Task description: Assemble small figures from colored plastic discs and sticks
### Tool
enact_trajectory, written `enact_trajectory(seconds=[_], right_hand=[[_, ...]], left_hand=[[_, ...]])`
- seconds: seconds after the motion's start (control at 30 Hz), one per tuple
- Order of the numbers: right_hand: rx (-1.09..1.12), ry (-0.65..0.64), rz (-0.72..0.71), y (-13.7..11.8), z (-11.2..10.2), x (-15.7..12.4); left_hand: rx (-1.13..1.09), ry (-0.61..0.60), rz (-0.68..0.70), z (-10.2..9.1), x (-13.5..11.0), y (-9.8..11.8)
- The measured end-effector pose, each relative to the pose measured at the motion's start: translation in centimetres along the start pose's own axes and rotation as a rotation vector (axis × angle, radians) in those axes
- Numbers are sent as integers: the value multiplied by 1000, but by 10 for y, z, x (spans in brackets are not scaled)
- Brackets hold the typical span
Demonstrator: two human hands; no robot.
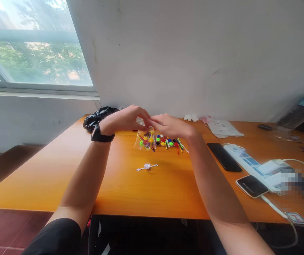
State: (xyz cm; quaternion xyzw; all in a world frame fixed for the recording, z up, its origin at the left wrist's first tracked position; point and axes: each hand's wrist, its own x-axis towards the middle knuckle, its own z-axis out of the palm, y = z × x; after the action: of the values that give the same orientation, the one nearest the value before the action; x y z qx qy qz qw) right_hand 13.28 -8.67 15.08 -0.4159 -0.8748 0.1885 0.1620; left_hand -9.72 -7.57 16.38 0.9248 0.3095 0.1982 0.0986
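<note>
My left hand (127,119), with a black watch on its wrist, and my right hand (171,126) meet above the far part of an orange table (61,177). The fingertips of both are pinched together at the top edge of a clear plastic bag (154,141) full of small colourful discs and sticks. The bag lies on the table just under my hands. A white piece with a round middle and two thin arms (147,166) lies alone on the table, nearer to me than the bag.
A crumpled black plastic bag (98,117) sits at the back left by the wall. Right of my arm lie a black phone (224,156), a second phone (251,185), a white power strip (247,161) with cables, and white papers (223,128).
</note>
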Motion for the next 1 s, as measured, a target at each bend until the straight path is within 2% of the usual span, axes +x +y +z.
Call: enact_trajectory(seconds=[0.1, 0.17, 0.23, 0.33, 0.4, 0.5, 0.63, 0.73, 0.87, 1.0], right_hand=[[-2, 152, -47, -2, -7, -6], [19, 182, -88, -1, -11, -8], [55, 63, -112, 2, -11, -9], [75, -314, -103, 6, 0, -1], [29, -544, -60, 7, 18, 9], [-124, -753, -6, 6, 54, 27], [-196, -845, 21, 7, 98, 46], [-191, -903, 15, 12, 113, 51], [-214, -941, -45, 18, 109, 51], [18, -929, -29, 18, 84, 44]], left_hand=[[23, 11, -32, -3, -2, -3], [32, 6, -45, -3, -2, -6], [39, -10, -57, -3, -1, -10], [53, -26, -86, 0, 0, -17], [64, -38, -105, 2, 1, -22], [67, -60, -129, 4, 2, -29], [72, -67, -140, 2, 0, -32], [84, -48, -134, -1, -1, -31], [78, -30, -134, -3, -2, -32], [69, -25, -109, -3, -3, -35]])
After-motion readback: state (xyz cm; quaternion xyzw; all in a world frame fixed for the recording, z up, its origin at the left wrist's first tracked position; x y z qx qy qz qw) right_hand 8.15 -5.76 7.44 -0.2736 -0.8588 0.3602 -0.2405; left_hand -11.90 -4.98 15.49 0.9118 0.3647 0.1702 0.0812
